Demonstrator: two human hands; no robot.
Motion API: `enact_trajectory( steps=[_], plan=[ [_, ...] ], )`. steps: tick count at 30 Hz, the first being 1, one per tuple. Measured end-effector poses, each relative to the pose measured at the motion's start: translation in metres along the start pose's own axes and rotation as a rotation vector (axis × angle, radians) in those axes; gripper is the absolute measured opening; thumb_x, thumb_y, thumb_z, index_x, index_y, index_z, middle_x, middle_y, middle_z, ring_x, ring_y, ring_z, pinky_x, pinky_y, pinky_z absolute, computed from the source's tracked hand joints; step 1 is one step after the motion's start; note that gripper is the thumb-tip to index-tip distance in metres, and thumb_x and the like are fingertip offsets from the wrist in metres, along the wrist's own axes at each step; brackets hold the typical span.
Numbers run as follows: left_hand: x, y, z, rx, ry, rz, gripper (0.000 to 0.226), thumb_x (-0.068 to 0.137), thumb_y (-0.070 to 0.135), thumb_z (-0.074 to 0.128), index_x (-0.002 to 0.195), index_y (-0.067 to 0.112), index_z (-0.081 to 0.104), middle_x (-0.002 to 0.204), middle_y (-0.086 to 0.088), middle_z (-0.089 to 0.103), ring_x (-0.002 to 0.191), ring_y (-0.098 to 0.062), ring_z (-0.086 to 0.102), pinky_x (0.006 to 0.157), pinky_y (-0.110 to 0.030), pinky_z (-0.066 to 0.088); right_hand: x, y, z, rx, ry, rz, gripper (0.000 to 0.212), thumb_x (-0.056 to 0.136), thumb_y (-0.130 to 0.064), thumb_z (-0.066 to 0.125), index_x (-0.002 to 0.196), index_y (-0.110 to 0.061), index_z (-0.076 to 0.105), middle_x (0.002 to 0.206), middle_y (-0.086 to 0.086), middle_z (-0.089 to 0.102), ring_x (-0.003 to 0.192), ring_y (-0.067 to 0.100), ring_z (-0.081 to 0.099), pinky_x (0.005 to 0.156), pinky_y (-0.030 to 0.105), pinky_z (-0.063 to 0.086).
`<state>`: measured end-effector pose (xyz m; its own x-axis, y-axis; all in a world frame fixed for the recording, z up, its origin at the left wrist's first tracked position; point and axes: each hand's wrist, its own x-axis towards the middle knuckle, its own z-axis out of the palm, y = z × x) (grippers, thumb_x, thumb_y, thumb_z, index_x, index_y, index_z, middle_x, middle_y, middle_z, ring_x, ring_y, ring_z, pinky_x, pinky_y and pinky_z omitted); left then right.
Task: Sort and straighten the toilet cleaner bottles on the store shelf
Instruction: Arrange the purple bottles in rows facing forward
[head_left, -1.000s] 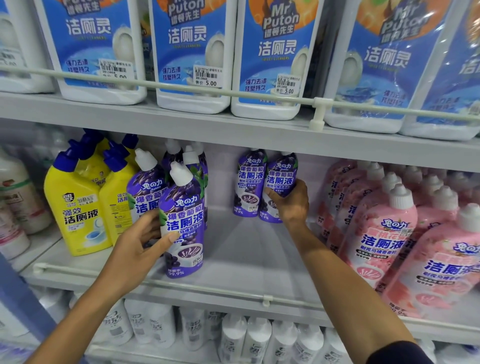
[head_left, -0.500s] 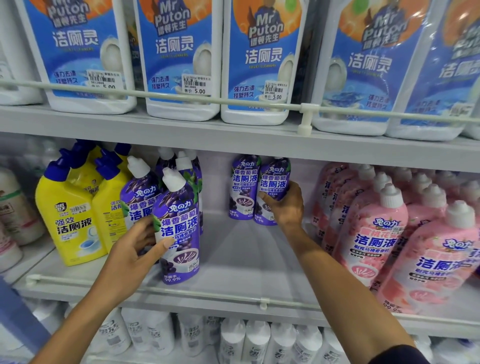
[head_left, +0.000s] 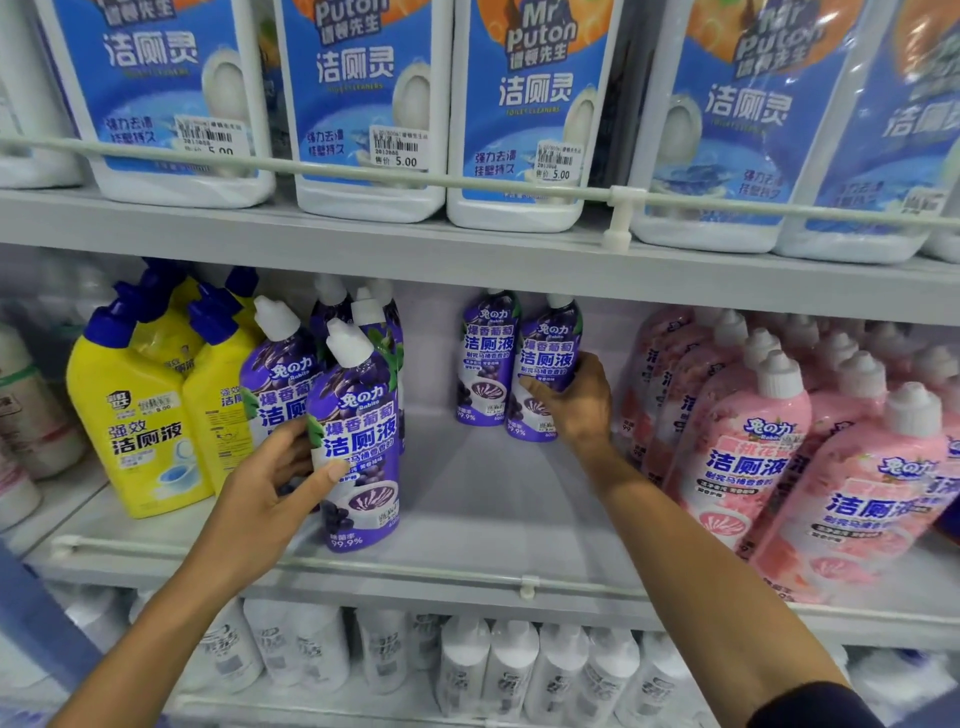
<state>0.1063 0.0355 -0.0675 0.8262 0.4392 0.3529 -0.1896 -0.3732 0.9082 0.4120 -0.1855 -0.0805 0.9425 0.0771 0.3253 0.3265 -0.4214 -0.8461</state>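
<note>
Your left hand is wrapped around the front purple bottle near the middle shelf's front rail. Your right hand is reaching way back, fingers closed around another purple bottle that stands right beside its twin at the rear. Yellow bottles sit to the left, pink bottles crowd the right.
</note>
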Motion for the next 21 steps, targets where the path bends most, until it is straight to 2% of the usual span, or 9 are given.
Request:
enact_trajectory(
  steps=[5, 9, 14, 18, 21],
  plan=[
    [-0.002, 0.004, 0.001, -0.008, -0.009, 0.008, 0.035, 0.091, 0.012, 0.066, 0.121, 0.028, 0.06, 0.116, 0.022, 0.072, 0.107, 0.001, 0.068, 0.089, -0.014, 0.054, -0.002, -0.001, 0.002, 0.005, 0.016, -0.009, 0.073, 0.066, -0.052, 0.092, 0.121, -0.019, 0.057, 0.116, -0.001, 0.072, 0.1, 0.019, 0.072, 0.085, 0.043, 0.062],
    [-0.004, 0.004, 0.003, -0.013, -0.012, 0.026, 0.035, 0.091, 0.011, 0.065, 0.122, 0.025, 0.059, 0.117, 0.019, 0.072, 0.108, -0.002, 0.069, 0.09, -0.016, 0.055, -0.003, 0.0, 0.0, 0.048, 0.002, -0.03, 0.064, 0.071, -0.038, 0.093, 0.122, -0.016, 0.061, 0.113, 0.0, 0.075, 0.096, 0.015, 0.073, 0.085, 0.04, 0.063],
    [-0.002, 0.001, -0.001, -0.037, -0.032, 0.033, 0.036, 0.091, 0.01, 0.066, 0.125, 0.022, 0.059, 0.118, 0.015, 0.072, 0.11, -0.005, 0.069, 0.092, -0.017, 0.054, -0.002, 0.003, -0.005, 0.041, -0.024, -0.03, 0.067, 0.073, -0.038, 0.092, 0.125, -0.014, 0.058, 0.115, 0.001, 0.074, 0.097, 0.016, 0.072, 0.084, 0.04, 0.063],
    [-0.001, -0.003, -0.003, -0.041, -0.043, 0.033, 0.039, 0.089, 0.014, 0.067, 0.128, 0.018, 0.059, 0.12, 0.01, 0.072, 0.112, -0.009, 0.069, 0.094, -0.022, 0.055, -0.009, 0.001, -0.012, 0.044, -0.042, -0.036, 0.06, 0.077, -0.036, 0.09, 0.122, -0.012, 0.059, 0.113, 0.002, 0.073, 0.094, 0.015, 0.071, 0.081, 0.031, 0.061],
    [-0.001, -0.003, -0.003, -0.053, -0.043, 0.031, 0.04, 0.09, 0.014, 0.067, 0.129, 0.019, 0.059, 0.12, 0.008, 0.073, 0.112, -0.01, 0.069, 0.094, -0.025, 0.056, -0.021, -0.004, -0.021, 0.098, -0.037, -0.026, 0.04, 0.086, -0.035, 0.083, 0.11, -0.014, 0.06, 0.098, -0.007, 0.069, 0.085, 0.004, 0.068, 0.069, 0.011, 0.053]
  ],
)
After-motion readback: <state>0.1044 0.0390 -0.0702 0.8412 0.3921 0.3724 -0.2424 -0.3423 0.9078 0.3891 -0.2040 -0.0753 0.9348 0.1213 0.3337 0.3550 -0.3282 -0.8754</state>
